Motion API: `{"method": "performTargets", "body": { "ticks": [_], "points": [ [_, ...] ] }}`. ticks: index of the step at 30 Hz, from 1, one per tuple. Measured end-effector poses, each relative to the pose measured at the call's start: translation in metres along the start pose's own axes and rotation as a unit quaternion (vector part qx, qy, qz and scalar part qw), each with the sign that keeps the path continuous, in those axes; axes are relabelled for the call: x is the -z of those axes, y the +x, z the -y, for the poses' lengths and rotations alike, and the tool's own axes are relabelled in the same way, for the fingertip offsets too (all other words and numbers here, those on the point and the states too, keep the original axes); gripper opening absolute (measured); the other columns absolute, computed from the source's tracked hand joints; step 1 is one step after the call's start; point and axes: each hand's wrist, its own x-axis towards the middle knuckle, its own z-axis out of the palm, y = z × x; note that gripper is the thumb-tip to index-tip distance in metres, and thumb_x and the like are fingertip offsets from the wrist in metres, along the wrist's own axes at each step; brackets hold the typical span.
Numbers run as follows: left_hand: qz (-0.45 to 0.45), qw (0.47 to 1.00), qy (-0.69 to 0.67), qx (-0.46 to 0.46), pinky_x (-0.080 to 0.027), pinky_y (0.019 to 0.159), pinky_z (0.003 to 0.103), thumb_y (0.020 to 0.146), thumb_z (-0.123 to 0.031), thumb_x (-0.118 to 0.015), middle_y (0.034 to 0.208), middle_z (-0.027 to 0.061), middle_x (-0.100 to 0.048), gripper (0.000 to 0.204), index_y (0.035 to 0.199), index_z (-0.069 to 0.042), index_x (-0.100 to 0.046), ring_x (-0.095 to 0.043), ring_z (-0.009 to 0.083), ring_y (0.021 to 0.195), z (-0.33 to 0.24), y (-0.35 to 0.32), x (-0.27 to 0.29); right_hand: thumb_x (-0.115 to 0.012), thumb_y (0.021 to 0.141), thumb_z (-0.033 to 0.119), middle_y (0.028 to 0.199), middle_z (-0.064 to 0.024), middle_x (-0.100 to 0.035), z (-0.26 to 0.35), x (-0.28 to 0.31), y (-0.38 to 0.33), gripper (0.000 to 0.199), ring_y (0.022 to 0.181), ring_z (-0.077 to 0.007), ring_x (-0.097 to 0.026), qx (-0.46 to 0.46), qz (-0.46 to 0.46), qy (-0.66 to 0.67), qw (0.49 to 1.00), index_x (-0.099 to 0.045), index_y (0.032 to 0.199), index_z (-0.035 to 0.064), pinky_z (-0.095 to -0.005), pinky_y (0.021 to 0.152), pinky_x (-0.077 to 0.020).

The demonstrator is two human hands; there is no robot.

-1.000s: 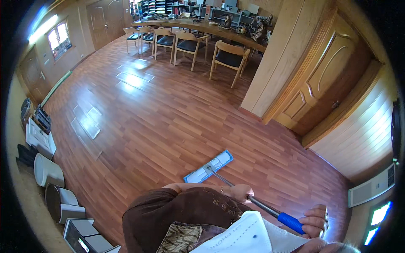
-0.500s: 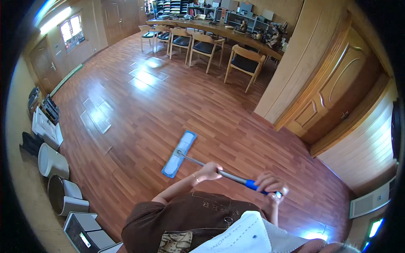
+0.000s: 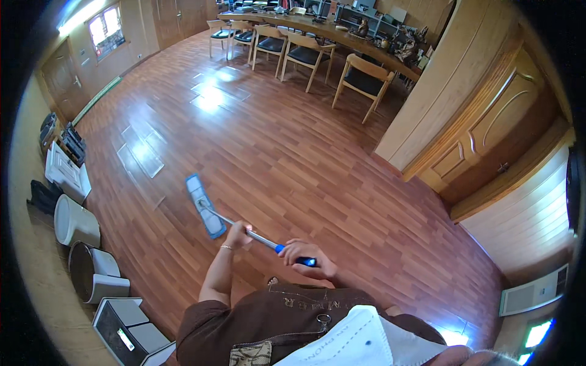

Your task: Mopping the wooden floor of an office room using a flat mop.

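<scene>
A flat mop (image 3: pixel 206 206) with a blue-edged, pale rectangular head lies on the wood-plank floor (image 3: pixel 293 165), left of the middle. Its silver pole slants from the head toward my body and ends in a blue and black grip. Lower on the pole, my left hand (image 3: pixel 238 234) is wrapped round the metal, a thin bracelet at its wrist. Up at the grip end, my right hand (image 3: pixel 308 258) has its fingers curled over the blue part. The black tip sticks out below those fingers.
Along the left wall stand a white bin (image 3: pixel 76 221), a brown-and-white round container (image 3: pixel 91 272) and a black-and-white box (image 3: pixel 125 329). Wooden chairs (image 3: pixel 363 82) line a long table at the back. A wooden door (image 3: pixel 503 128) is on the right, with a white unit (image 3: pixel 532 291) nearer me.
Both hands have moved left with the mop. The mop head has slid left and slightly away, and turned so its far end now points leftward instead of rightward.
</scene>
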Motion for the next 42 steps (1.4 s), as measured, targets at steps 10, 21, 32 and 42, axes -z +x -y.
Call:
{"method": "performTargets", "body": {
  "ticks": [10, 21, 32, 42],
  "points": [
    [-0.032, 0.976, 0.193, 0.098, -0.049, 0.065, 0.044, 0.063, -0.013, -0.064, 0.069, 0.0177, -0.062, 0.003, 0.061, -0.010, -0.065, -0.061, 0.0369, 0.072, -0.075, -0.097, 0.008, -0.063, 0.085, 0.015, 0.103, -0.0107, -0.062, -0.010, -0.006, -0.044, 0.012, 0.113, -0.0243, -0.053, -0.112, 0.069, 0.126, 0.983, -0.062, 0.086, 0.0031, -0.0411, 0.099, -0.0376],
    [0.083, 0.968, 0.227, 0.068, -0.049, 0.065, 0.048, 0.065, -0.019, -0.062, 0.066, 0.0165, -0.062, 0.006, 0.062, -0.015, -0.065, -0.061, 0.0397, 0.068, -0.162, -0.136, -0.115, -0.057, 0.083, 0.006, 0.099, -0.0137, -0.065, 0.093, 0.019, -0.187, 0.009, 0.108, -0.0242, -0.055, -0.211, -0.073, 0.104, 0.969, -0.063, 0.081, -0.0008, -0.0371, 0.097, -0.0389],
    [0.249, 0.956, 0.087, -0.126, -0.042, 0.054, 0.042, 0.068, -0.024, -0.069, 0.061, 0.0128, -0.054, 0.023, 0.065, -0.006, -0.054, -0.058, 0.0287, 0.060, -0.299, -0.126, -0.267, -0.071, 0.069, 0.007, 0.088, -0.0151, -0.069, 0.229, -0.004, -0.348, 0.013, 0.089, -0.0286, -0.065, -0.145, -0.294, -0.063, 0.943, -0.069, 0.080, 0.0001, -0.0416, 0.087, -0.0476],
    [0.453, 0.848, -0.024, -0.275, -0.047, 0.063, 0.042, 0.072, -0.037, -0.074, 0.077, 0.0122, -0.061, 0.035, 0.080, -0.007, -0.058, -0.061, 0.0298, 0.074, -0.380, -0.148, -0.411, -0.062, 0.069, 0.022, 0.063, -0.0083, -0.066, 0.340, -0.063, -0.445, 0.017, 0.065, -0.0255, -0.067, -0.049, -0.447, -0.289, 0.845, -0.064, 0.067, 0.0054, -0.0406, 0.071, -0.0484]
  ]
}}
